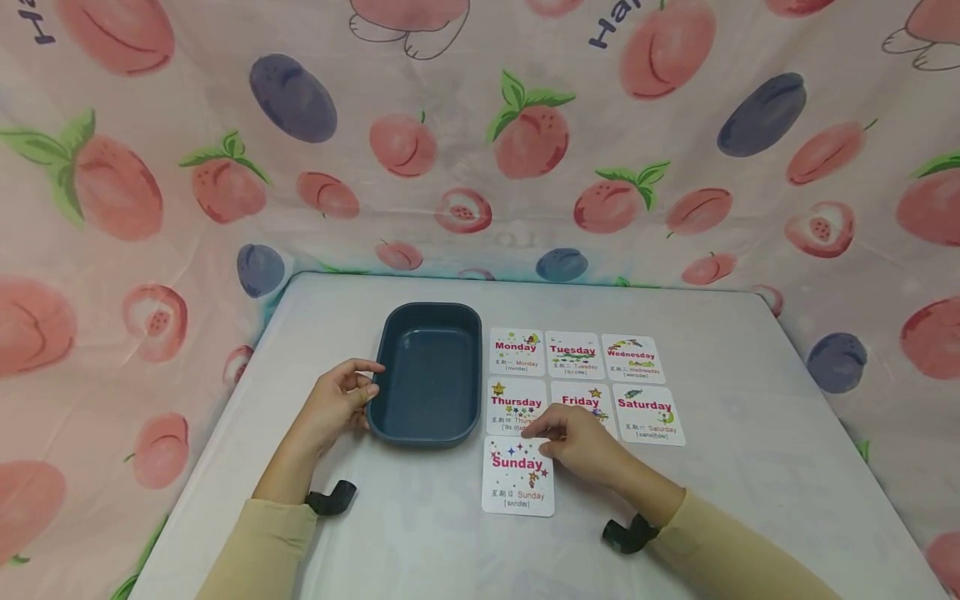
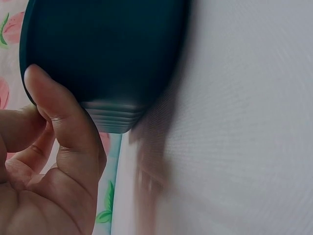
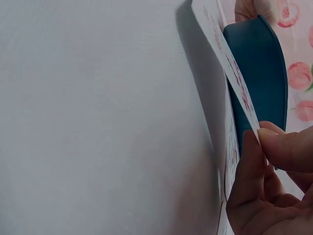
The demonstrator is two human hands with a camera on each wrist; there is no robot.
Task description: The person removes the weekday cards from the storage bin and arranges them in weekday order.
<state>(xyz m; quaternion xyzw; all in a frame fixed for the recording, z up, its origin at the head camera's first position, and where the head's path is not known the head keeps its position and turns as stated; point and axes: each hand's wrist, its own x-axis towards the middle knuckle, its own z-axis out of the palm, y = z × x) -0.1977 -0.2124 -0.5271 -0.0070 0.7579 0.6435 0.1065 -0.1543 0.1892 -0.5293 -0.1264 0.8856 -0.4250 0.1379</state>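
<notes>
A dark blue rectangular tray (image 1: 427, 379) sits on the white table, nothing in it. At its left edge, my left hand (image 1: 336, 407) pinches the rim, the thumb (image 2: 58, 105) against the tray wall in the left wrist view. My right hand (image 1: 588, 450) holds the Sunday card (image 1: 517, 493) by its upper right corner, between thumb and fingers. In the right wrist view this card (image 3: 227, 61) tilts up off the table. Directly behind it lies the Thursday card (image 1: 515, 396); the Friday card (image 1: 573, 396) is partly hidden by the right hand.
The Monday card (image 1: 516, 354), Tuesday card (image 1: 573, 357) and Wednesday card (image 1: 632, 360) form the back row, right of the tray. The Saturday card (image 1: 647, 417) ends the row in front. A peach-print cloth (image 1: 465, 150) hangs behind the table. Both wrists carry small black devices.
</notes>
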